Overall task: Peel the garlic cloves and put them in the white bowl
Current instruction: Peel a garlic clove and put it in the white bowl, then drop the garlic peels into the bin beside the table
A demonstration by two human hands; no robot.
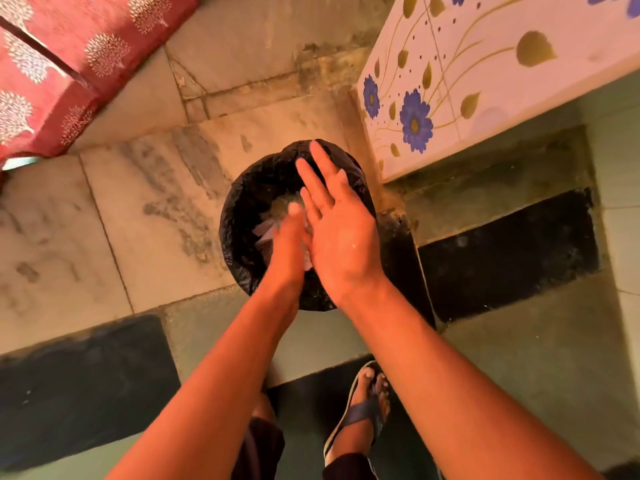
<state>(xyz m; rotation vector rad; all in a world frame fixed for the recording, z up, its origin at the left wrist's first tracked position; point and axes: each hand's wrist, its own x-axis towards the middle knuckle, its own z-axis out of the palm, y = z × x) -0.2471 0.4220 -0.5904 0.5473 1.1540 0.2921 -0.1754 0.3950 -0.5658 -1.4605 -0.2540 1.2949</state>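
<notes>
Both hands are out over the round bin lined with a black plastic bag, which sits on the pale marble floor just beside the white tiled counter wall painted with blue flowers. The right hand is spread flat, fingers straight and palm turned inward; the left hand is blurred but looks open too, its side touching the right palm, as if brushing off peel scraps. Neither hand holds anything that can be made out. Pale papery scraps lie inside the bin. No garlic cloves and no white bowl are in view, so where they sit cannot be told. The risk from here: light skins may stick to damp palms or drift past the rim onto the floor beside the sandalled foot. A red patterned cloth hangs at upper left.
</notes>
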